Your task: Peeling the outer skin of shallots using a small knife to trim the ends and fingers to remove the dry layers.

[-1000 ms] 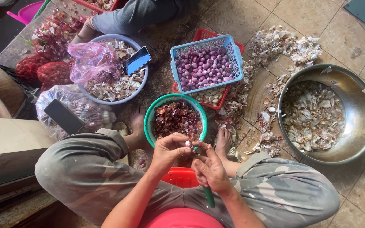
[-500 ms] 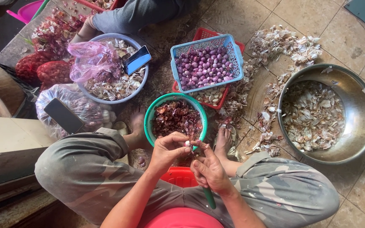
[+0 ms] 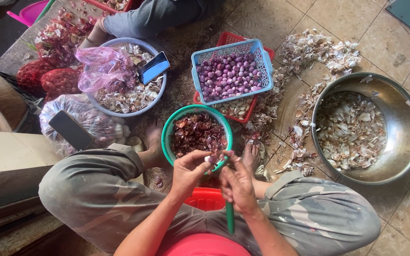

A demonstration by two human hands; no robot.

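My left hand (image 3: 189, 171) pinches a small shallot (image 3: 212, 160) at the near rim of a green bowl (image 3: 167, 134) filled with reddish skins. My right hand (image 3: 237, 185) is closed around a green-handled knife (image 3: 229, 217), its tip meeting the shallot. Both hands hover above my knees, over a red basket (image 3: 204, 197). Beyond the bowl stands a blue basket (image 3: 261, 59) of peeled purple shallots.
A steel basin (image 3: 404, 118) of pale skins sits at the right, with skins scattered on the tiles. A grey bowl (image 3: 160, 95) holds skins, a pink bag and a phone (image 3: 153, 67). Another phone (image 3: 70, 129) lies on a plastic bag. Another person's leg (image 3: 148, 16) is beyond.
The two hands have shifted only slightly at the shallot; everything else stays where it was.
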